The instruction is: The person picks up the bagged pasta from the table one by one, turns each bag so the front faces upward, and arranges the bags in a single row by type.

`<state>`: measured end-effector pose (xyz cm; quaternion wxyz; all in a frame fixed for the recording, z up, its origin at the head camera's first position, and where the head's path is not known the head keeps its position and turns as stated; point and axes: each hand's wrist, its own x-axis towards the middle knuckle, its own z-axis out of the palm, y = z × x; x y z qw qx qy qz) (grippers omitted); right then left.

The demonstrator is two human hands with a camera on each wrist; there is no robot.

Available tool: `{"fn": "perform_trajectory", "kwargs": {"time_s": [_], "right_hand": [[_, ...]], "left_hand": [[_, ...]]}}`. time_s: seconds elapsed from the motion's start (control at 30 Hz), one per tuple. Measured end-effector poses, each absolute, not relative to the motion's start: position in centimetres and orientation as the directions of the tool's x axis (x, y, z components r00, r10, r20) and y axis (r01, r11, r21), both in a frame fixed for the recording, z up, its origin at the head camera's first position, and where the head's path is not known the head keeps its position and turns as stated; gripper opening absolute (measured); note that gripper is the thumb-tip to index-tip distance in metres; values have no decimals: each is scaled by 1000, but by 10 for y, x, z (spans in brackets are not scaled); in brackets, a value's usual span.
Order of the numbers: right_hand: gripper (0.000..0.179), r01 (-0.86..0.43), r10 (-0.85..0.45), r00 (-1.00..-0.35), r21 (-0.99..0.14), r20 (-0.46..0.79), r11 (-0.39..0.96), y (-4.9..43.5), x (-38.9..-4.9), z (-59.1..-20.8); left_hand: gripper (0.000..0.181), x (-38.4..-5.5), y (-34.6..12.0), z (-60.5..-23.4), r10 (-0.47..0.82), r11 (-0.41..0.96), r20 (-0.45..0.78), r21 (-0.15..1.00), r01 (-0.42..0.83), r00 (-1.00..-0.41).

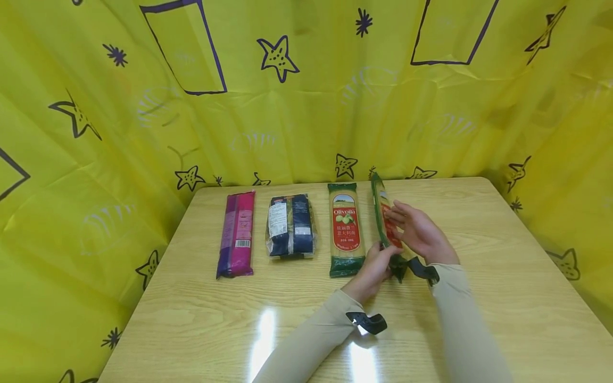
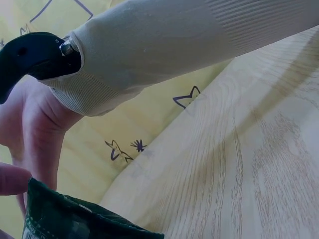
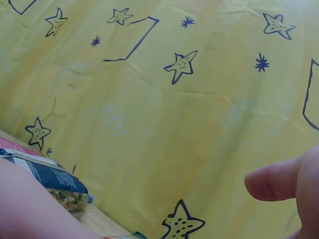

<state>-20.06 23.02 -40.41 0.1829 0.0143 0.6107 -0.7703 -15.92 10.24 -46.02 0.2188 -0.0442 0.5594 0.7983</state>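
- Pink pack [image 1: 236,234], blue pack [image 1: 300,223] and flat spaghetti [image 1: 346,234] lie in a row, apparently done.
- Tilted spaghetti [image 1: 382,205], at right, appears unfinished.
- Left hand [image 1: 373,270] pinches its near end.
- Right hand [image 1: 423,230], fingers extended, grips nothing.

Held packet [image 1: 382,211] glossy plastic; table [image 1: 191,319] wood-grained (shiny).

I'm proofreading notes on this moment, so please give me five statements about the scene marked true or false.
1. The blue bag lies between the pink packet and the flat spaghetti packet. True.
2. The pink packet lies farthest right. False: it lies farthest left.
3. The left grip holds the tilted spaghetti packet. True.
4. The flat spaghetti packet is purple at both ends. False: it is green there.
5. A yellow curtain hangs behind the table. True.
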Motion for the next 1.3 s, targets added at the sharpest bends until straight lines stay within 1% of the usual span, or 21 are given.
{"fn": "perform_trajectory", "kwargs": {"time_s": [0.17, 0.33, 0.43, 0.53, 0.7, 0.77, 0.9, 0.93, 1.13, 1.17, 1.3], "right_hand": [[76, 301, -244, -936, -939, -256, -170, 229, -201, -405], [82, 306, -268, -930, -935, -253, -179, 228, -200, -405], [84, 314, -278, -925, -933, -259, -175, 229, -200, -404], [79, 319, -270, -926, -932, -266, -175, 230, -199, -404], [77, 315, -268, -928, -930, -260, -190, 235, -199, -403], [70, 317, -262, -929, -927, -261, -200, 237, -199, -404], [42, 321, -241, -933, -920, -266, -223, 241, -199, -405], [41, 321, -238, -934, -920, -267, -223, 242, -199, -405], [82, 321, -252, -931, -921, -263, -223, 245, -200, -405], [85, 321, -254, -931, -920, -263, -224, 245, -201, -405], [86, 324, -255, -930, -917, -265, -231, 249, -201, -407]], "left_hand": [[47, -159, 101, -461, 303, -277, -317, 873, -401, -899], [49, -160, 101, -463, 310, -297, -314, 864, -405, -897], [47, -160, 100, -464, 309, -306, -321, 858, -413, -895], [44, -160, 100, -465, 305, -300, -325, 859, -415, -895], [42, -159, 99, -466, 303, -308, -326, 855, -416, -895], [42, -159, 99, -466, 307, -309, -324, 856, -415, -895], [41, -159, 98, -466, 331, -313, -301, 859, -405, -894], [41, -160, 98, -466, 336, -315, -297, 859, -403, -894], [44, -160, 97, -465, 348, -311, -295, 859, -407, -890], [44, -160, 97, -465, 349, -312, -296, 858, -408, -889], [46, -160, 97, -465, 351, -309, -306, 854, -419, -885]]}}
